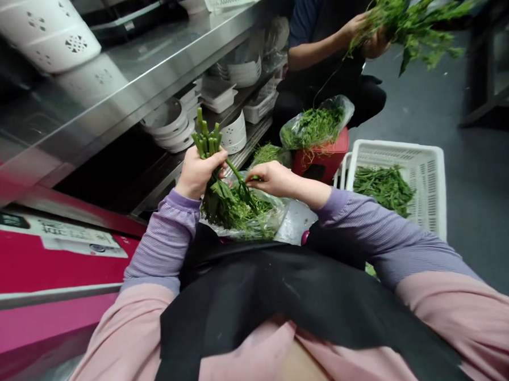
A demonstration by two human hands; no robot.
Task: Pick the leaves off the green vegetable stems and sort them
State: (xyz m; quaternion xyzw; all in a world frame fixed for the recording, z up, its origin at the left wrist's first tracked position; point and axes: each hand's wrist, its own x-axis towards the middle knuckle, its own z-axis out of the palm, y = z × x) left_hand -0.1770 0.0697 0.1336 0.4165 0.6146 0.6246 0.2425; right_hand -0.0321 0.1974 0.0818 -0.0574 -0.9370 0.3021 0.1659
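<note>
My left hand point(203, 169) is closed around a bunch of leafy green stems point(208, 140), cut ends pointing up and leaves hanging below the fist. One stem slants out of the bunch toward my right hand point(271, 179). The fingers of that hand are pinched together at the stem's leafy lower part. Under both hands lies a clear plastic bag point(277, 215) with loose green leaves and thin stems point(256, 221) in it. The exact contact of my right fingertips is small and partly hidden.
A white plastic basket point(440, 186) holding picked greens point(382, 189) stands at right. Beyond, another bag of greens point(319, 124) rests on a red stool point(327, 152). A co-worker's hands point(372, 39) hold a leafy bunch. A steel shelf point(179, 61) with stacked white dishes point(170, 126) runs along the left.
</note>
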